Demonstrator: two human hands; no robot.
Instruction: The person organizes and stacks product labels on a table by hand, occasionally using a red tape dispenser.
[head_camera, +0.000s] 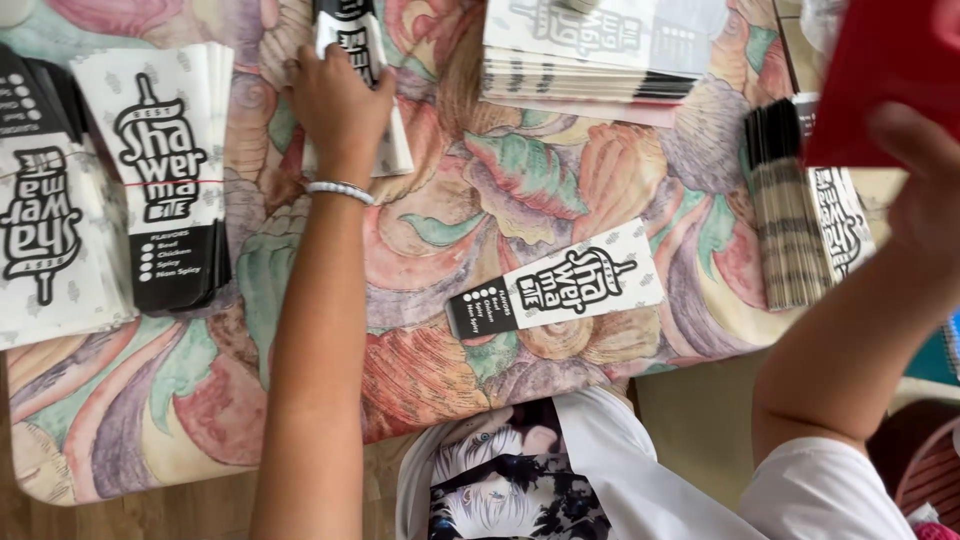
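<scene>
Reaching across the table (420, 350), the left hand (335, 105) lay flat with its fingers pressed on a small stack of white paper sleeves (385, 140), a white bracelet (340, 189) at the wrist. The right hand (925, 190) was raised at the edge of view, gripping a red card (880, 70). Between them one sleeve (555, 291) lay alone on the flowered cloth (560, 180). A banded bundle (165, 150) sat left of the left hand, a tall pile (590, 60) beyond, and another fanned bundle (800, 220) just under the red card.
</scene>
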